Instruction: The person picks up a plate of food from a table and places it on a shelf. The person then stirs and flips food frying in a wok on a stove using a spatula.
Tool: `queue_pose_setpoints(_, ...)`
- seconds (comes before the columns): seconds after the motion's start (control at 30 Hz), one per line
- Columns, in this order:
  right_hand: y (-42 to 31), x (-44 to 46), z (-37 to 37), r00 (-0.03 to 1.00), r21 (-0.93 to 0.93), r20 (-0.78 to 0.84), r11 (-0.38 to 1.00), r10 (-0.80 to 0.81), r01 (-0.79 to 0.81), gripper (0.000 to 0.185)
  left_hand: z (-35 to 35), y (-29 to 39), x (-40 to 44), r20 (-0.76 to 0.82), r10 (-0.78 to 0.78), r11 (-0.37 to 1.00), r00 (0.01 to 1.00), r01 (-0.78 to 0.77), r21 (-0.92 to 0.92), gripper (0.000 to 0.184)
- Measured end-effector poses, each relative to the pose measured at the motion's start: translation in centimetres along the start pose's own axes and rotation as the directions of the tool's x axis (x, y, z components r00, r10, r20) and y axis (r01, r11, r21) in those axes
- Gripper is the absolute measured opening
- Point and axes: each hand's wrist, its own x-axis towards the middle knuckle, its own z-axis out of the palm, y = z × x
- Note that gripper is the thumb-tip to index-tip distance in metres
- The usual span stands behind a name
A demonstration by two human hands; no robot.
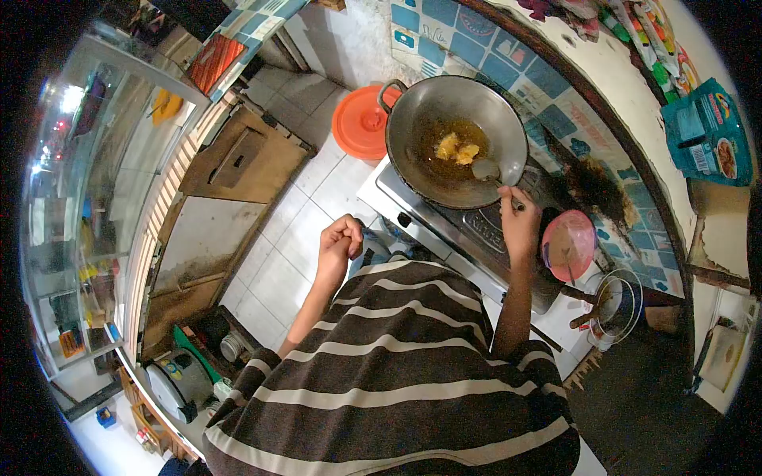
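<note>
A large metal wok [413, 170] sits on the stove [476, 226], with oil in its bottom. Golden fried pieces [456, 151] lie in the oil. My right hand [517, 218] is closed around the handle of a cooking spatula at the wok's near right rim. The spatula's rounded head [486, 169] dips into the oil beside the pieces. My left hand [341, 239] hovers in front of my body, left of the stove, its fingers curled in with nothing visible in them.
A pink bowl [569, 242] of batter-like mixture stands right of the stove, near a clear container [615, 305]. An orange lidded bucket [359, 123] is on the floor behind the wok's left side. A glass display case [103, 198] lines the left; packets [706, 135] hang at upper right.
</note>
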Motion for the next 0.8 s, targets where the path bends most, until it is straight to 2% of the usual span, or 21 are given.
queue_pose_setpoints(0.13,-0.6,-0.5,-0.8,0.989,-0.041,-0.027,0.989,-0.145,0.144,0.026,-0.1,-0.1,0.0,0.003,0.001,1.000,1.000,-0.001,-0.004,0.024)
queue_pose_setpoints(0.33,-1.7,-1.0,-0.8,0.968,-0.098,-0.030,0.964,-0.250,0.246,0.021,-0.2,-0.1,0.1,0.017,0.000,1.000,1.000,0.000,0.015,0.024)
queue_pose_setpoints(0.43,-3.1,-1.5,-0.3,0.971,-0.014,0.071,0.974,-0.226,0.228,0.020,0.1,0.2,0.1,0.019,-0.007,1.000,1.000,0.007,0.015,0.024)
queue_pose_setpoints(0.7,-2.8,-1.1,3.0,0.965,0.097,0.130,0.971,-0.228,0.217,0.015,0.3,0.4,0.1,0.004,-0.009,1.000,1.000,0.009,0.029,0.024)
queue_pose_setpoints(0.8,-2.2,-0.4,2.5,0.973,0.130,0.189,0.985,-0.133,0.109,0.017,0.3,0.5,0.0,-0.011,0.005,1.000,1.000,-0.004,0.029,0.024)
